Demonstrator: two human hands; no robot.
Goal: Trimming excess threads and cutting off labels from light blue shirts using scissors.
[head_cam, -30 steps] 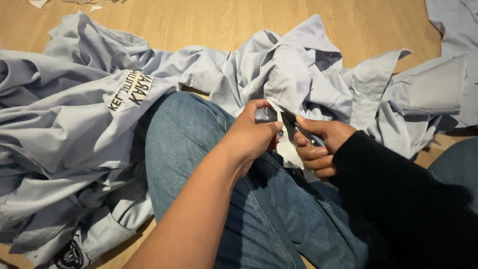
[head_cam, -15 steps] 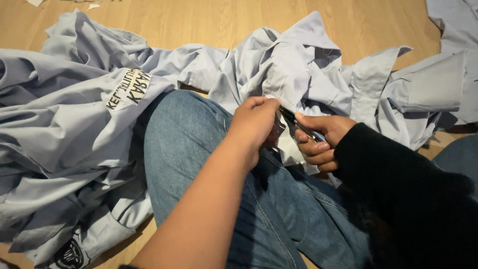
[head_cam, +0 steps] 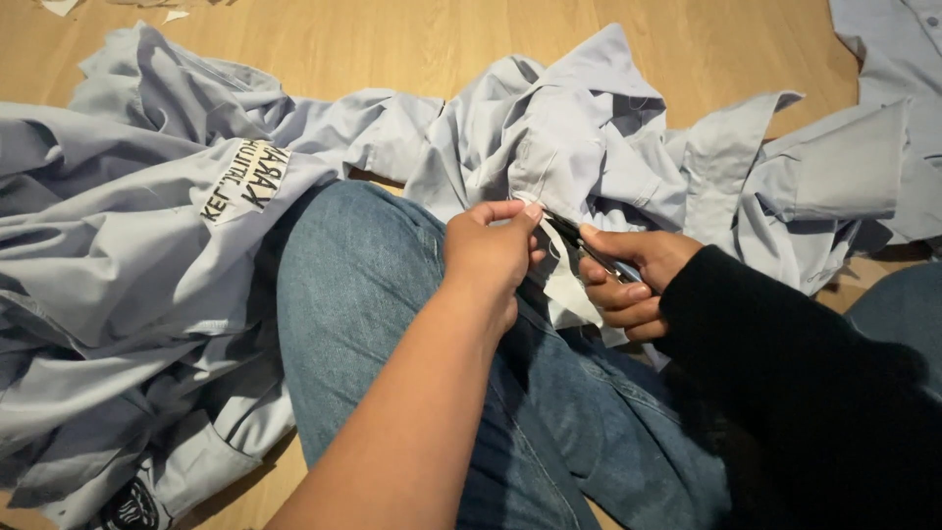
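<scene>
- My left hand (head_cam: 491, 257) has its fingers pinched together on the edge of a light blue shirt (head_cam: 569, 147) that lies bunched over my knee and out onto the wooden floor (head_cam: 392, 44).
- My right hand (head_cam: 628, 275), in a black sleeve (head_cam: 785, 373), has its fingers closed around dark scissors (head_cam: 579, 243), whose tip meets the cloth just beside the left thumb.
- I judge the cloth to be light, soft and limp; it will sag and fold unless held taut, so the best hold is a pinch on a hem or seam close to the blades.
- A white scrap (head_cam: 574, 294) hangs below the scissors, between both hands.
- More blue shirts (head_cam: 128, 265) are heaped at the left, one with a white printed patch (head_cam: 245, 182).
- I see no containers; the shirts lie loose on the floor and over my jeans (head_cam: 363, 294).
</scene>
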